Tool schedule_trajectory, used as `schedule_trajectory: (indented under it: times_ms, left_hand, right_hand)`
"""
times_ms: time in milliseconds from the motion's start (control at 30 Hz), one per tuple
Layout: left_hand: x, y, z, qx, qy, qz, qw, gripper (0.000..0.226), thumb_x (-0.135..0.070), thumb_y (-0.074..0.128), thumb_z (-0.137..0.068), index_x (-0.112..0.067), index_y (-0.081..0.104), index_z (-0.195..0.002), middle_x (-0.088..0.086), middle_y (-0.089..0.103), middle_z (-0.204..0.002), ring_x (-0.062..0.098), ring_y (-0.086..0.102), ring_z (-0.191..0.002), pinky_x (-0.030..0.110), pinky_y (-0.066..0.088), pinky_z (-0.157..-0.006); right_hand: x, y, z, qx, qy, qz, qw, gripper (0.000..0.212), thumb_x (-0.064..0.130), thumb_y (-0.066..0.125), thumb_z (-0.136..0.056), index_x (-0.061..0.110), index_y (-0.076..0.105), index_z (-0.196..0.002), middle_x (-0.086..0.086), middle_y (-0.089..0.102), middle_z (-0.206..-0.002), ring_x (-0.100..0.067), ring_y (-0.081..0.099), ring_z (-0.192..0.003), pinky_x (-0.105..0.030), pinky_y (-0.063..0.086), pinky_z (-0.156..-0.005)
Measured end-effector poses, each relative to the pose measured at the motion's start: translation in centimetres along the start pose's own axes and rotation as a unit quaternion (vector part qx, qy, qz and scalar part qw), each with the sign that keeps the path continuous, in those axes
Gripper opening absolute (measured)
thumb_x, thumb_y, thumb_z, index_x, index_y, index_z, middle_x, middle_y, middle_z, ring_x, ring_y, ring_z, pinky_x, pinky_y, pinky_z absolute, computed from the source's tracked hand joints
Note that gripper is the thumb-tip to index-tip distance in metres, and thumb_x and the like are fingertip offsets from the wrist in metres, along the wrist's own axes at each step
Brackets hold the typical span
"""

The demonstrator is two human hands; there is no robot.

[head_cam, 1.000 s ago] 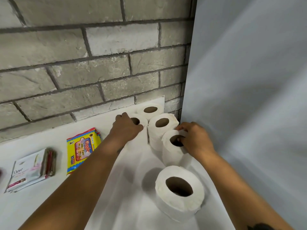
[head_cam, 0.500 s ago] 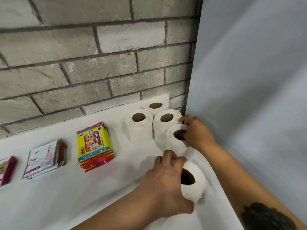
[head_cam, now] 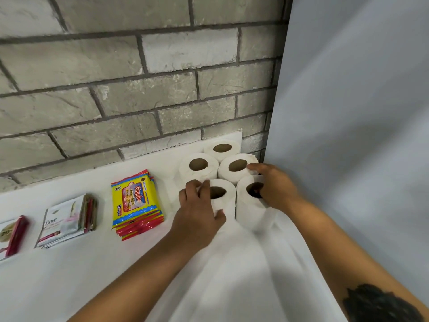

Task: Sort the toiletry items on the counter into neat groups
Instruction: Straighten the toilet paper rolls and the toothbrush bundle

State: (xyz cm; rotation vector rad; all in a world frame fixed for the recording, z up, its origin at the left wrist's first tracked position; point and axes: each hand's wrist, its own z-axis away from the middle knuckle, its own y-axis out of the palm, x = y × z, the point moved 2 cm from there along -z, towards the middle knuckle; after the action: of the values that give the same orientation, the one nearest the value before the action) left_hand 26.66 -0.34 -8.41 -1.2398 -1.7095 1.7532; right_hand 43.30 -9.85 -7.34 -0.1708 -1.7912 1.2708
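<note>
- White toilet paper roll [head_cam: 220, 196] stands upright on the white counter [head_cam: 92, 275], in the front row of the group, and my left hand [head_cam: 197, 219] is holding it.
- My left fingers [head_cam: 204, 188] curl over its top rim on the left side, next to the brown core hole, and my thumb presses on its front wall lower down.
- Just to the right, touching or nearly touching it, stands the front right roll [head_cam: 249, 210]. My right hand [head_cam: 276, 191] rests on its top, with some fingers bent at the edge of its core hole; I cannot tell if they really pinch the rim.
- One finger of my right hand stretches out to the top rim of the back right roll [head_cam: 236, 168].
- Beside this one stands the back left roll [head_cam: 197, 169], and the rearmost roll [head_cam: 221, 149] stands behind them by the brick wall [head_cam: 139, 89].
- All five rolls are upright and close together in the corner, next to the grey panel [head_cam: 348, 112].
- Left of the rolls, apart from them, lies a stack of yellow wipes packets [head_cam: 135, 203].
- Further left lies a stack of Dove sachets [head_cam: 67, 221], and at the picture edge some red sachets [head_cam: 14, 235].
</note>
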Motion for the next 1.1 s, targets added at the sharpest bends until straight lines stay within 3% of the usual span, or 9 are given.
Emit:
schedule_trajectory:
  times_ms: [233, 333, 400, 500, 600, 733, 900, 1033, 1100]
  left_hand:
    - [0.6, 0.6, -1.3, -0.037, 0.017, 0.044, 0.998, 0.079, -0.051, 0.052, -0.086, -0.014, 0.02, -0.148, 0.008, 0.022, -0.146, 0.025, 0.023, -0.134, 0.029, 0.032, -0.105]
    - [2.4, -1.3, -0.5, -0.086, -0.028, 0.106, 0.99, 0.083, -0.063, 0.046, -0.08, -0.014, 0.03, -0.145, 0.01, 0.023, -0.15, 0.028, 0.019, -0.139, 0.037, 0.02, -0.114]
    - [5.4, -3.2, -0.2, -0.131, -0.107, 0.154, 0.974, 0.067, -0.042, 0.054, -0.088, -0.013, 0.031, -0.144, 0.009, 0.023, -0.151, 0.026, 0.017, -0.141, 0.036, 0.017, -0.115]
    - [10.9, -5.5, -0.3, -0.154, -0.251, 0.17, 0.94, 0.056, -0.016, 0.055, -0.09, 0.001, 0.036, -0.139, 0.021, 0.037, -0.144, 0.033, 0.03, -0.135, 0.038, 0.023, -0.11]
    - [14.5, -6.4, -0.1, -0.122, -0.379, 0.279, 0.874, 0.036, -0.011, 0.054, -0.09, 0.013, 0.051, -0.117, 0.031, 0.058, -0.107, 0.041, 0.056, -0.091, 0.041, 0.044, -0.077]
    - [15.2, -6.4, -0.1, -0.066, -0.42, 0.454, 0.783, 0.025, -0.002, 0.051, -0.091, -0.007, 0.047, -0.067, 0.021, 0.065, -0.068, 0.02, 0.047, -0.058, 0.029, 0.039, -0.06]
    - [16.1, -4.4, -1.3, 0.006, -0.4, 0.437, 0.806, 0.019, -0.002, 0.057, -0.088, -0.007, 0.06, -0.07, 0.023, 0.069, -0.089, 0.031, 0.065, -0.074, 0.034, 0.052, -0.075]
    - [14.9, -3.8, 0.4, 0.035, -0.372, 0.5, 0.782, 0.016, 0.003, 0.05, -0.09, -0.001, 0.061, -0.079, 0.012, 0.066, -0.072, 0.013, 0.064, -0.046, 0.019, 0.05, -0.047]
    - [14.3, -3.0, 1.6, 0.054, -0.355, 0.551, 0.753, 0.018, 0.002, 0.05, -0.09, 0.005, 0.061, -0.104, 0.016, 0.069, -0.086, 0.021, 0.07, -0.065, 0.03, 0.057, -0.066]
  right_hand:
    - [0.5, -0.6, 0.4, 0.046, 0.027, 0.01, 0.999, 0.055, 0.012, 0.054, -0.084, 0.03, 0.046, -0.136, 0.005, 0.047, -0.141, -0.018, 0.049, -0.124, -0.019, 0.035, -0.097]
    - [3.6, -2.0, 1.8, -0.116, -0.01, -0.052, 0.992, 0.043, 0.015, 0.062, -0.08, 0.028, 0.06, -0.12, 0.004, 0.056, -0.13, -0.018, 0.054, -0.117, -0.019, 0.038, -0.092]
    - [7.5, -2.1, 4.0, -0.2, -0.082, -0.202, 0.955, 0.033, 0.008, 0.063, -0.079, 0.038, 0.063, -0.093, 0.014, 0.063, -0.103, -0.008, 0.061, -0.094, -0.014, 0.044, -0.079]
    - [13.0, 2.1, 5.7, -0.043, -0.131, -0.328, 0.935, 0.033, 0.0, 0.058, -0.08, 0.033, 0.062, -0.084, 0.021, 0.062, -0.086, 0.002, 0.059, -0.076, -0.013, 0.048, -0.074]
    - [16.4, 9.0, 4.8, 0.147, -0.055, -0.315, 0.936, 0.03, 0.014, 0.059, -0.087, 0.017, 0.059, -0.116, 0.002, 0.061, -0.116, -0.01, 0.057, -0.106, -0.028, 0.047, -0.093]
    - [17.4, 14.8, 1.2, 0.182, 0.087, -0.283, 0.938, 0.034, 0.025, 0.056, -0.088, 0.011, 0.055, -0.119, -0.012, 0.06, -0.122, -0.03, 0.06, -0.11, -0.041, 0.048, -0.096]
    - [17.2, 17.3, -0.3, 0.21, 0.088, -0.247, 0.942, 0.032, 0.022, 0.053, -0.089, 0.01, 0.058, -0.118, -0.013, 0.064, -0.119, -0.03, 0.06, -0.106, -0.032, 0.045, -0.085]
    - [15.5, 16.2, 1.5, 0.208, 0.083, -0.256, 0.94, 0.029, 0.018, 0.05, -0.091, 0.012, 0.059, -0.118, -0.011, 0.065, -0.115, -0.03, 0.061, -0.105, -0.039, 0.049, -0.093]
    - [14.2, 15.8, 2.9, 0.21, 0.074, -0.273, 0.936, 0.027, 0.018, 0.05, -0.091, 0.015, 0.06, -0.116, -0.009, 0.066, -0.113, -0.028, 0.063, -0.103, -0.044, 0.049, -0.095]
